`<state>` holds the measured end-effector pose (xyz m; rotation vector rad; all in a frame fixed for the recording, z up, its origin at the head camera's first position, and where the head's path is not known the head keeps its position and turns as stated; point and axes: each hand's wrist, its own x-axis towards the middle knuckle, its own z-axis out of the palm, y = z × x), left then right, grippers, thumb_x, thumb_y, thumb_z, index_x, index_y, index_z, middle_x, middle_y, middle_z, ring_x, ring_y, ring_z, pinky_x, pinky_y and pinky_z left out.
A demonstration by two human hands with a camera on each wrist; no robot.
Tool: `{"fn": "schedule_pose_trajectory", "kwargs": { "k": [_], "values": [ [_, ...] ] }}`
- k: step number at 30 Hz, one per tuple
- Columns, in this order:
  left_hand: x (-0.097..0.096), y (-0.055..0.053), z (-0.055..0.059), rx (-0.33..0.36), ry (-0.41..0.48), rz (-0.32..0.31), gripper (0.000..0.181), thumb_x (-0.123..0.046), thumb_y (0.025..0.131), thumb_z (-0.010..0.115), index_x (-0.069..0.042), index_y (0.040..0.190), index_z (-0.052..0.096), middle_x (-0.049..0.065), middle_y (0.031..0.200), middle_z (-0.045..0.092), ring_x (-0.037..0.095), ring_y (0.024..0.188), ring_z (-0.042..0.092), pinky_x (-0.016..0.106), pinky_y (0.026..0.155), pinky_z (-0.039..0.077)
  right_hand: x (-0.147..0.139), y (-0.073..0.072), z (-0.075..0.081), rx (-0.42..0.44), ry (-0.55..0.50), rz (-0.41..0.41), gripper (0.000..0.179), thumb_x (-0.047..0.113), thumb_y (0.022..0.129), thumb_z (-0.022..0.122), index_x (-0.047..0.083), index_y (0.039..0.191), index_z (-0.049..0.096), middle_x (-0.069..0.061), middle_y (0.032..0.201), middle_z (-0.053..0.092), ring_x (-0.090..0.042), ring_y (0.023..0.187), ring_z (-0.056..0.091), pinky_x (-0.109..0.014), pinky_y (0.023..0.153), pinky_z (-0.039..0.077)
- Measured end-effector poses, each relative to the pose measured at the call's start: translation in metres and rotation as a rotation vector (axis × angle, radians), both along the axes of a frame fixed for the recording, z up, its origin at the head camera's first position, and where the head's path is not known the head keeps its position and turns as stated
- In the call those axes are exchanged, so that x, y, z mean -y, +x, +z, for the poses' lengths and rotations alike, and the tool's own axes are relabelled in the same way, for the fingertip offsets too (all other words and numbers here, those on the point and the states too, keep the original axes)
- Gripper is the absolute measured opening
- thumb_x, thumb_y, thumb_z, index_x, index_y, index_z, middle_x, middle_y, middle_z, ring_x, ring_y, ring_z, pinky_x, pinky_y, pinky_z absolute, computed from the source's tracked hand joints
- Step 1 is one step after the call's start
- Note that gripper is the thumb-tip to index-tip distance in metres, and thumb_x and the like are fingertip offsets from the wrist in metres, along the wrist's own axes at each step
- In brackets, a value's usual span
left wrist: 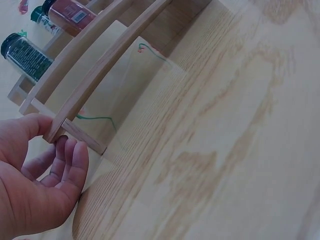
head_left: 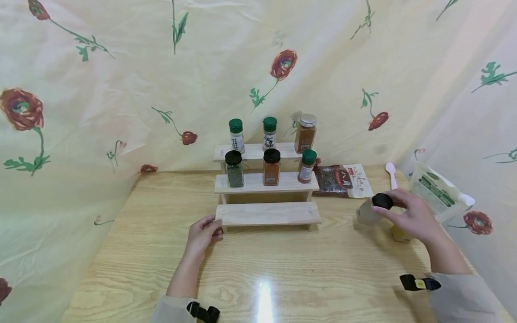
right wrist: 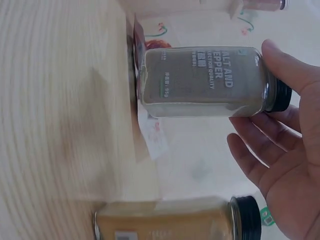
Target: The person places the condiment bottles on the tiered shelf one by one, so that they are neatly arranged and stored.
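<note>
My right hand [head_left: 420, 220] grips a glass salt and pepper jar [right wrist: 200, 82] near its black lid. Greyish powder fills the jar, which is raised off the table in the right wrist view. Just beside it stands a second black-lidded jar [right wrist: 165, 220] with yellow-brown powder, mostly hidden behind the right hand in the head view. On the left, my left hand [head_left: 202, 237] pinches the left end of the lowest step [head_left: 266, 214] of a three-tier wooden rack, thumb on the top board and fingers below.
Green-lidded shakers [head_left: 236, 135] and a silver-lidded jar [head_left: 305, 134] line the top tier. Black-lidded jars [head_left: 272, 168] and a green-lidded shaker [head_left: 307, 167] occupy the middle tier. Right of the rack lie a spice packet [head_left: 341, 180], a lilac spoon [head_left: 392, 175] and a white pouch [head_left: 438, 190].
</note>
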<state>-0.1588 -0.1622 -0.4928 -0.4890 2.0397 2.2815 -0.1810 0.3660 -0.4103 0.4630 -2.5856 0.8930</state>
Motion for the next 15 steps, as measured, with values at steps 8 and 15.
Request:
{"fn": "schedule_pose_trajectory", "kwargs": {
  "k": [8,15],
  "values": [
    [0.0,-0.001,0.003,-0.007,0.014,-0.004,0.035,-0.003,0.097,0.066,0.012,0.128,0.059,0.006,0.089,0.067,0.012,0.075,0.064,0.022,0.07,0.062,0.019,-0.003,0.001,-0.071,-0.068,0.031,0.032,0.004,0.079,0.086,0.002,0.108,0.072,0.0,0.099,0.065,0.017,0.092,0.055,0.0,0.082,0.044],
    [0.0,0.0,0.003,-0.006,0.018,-0.01,0.036,-0.003,0.097,0.067,0.013,0.128,0.059,0.007,0.09,0.067,0.012,0.075,0.064,0.021,0.069,0.061,0.038,-0.005,0.003,-0.123,-0.1,0.062,0.033,-0.002,0.077,0.086,0.0,0.108,0.071,0.002,0.098,0.065,0.013,0.091,0.056,0.0,0.082,0.045]
  ]
}}
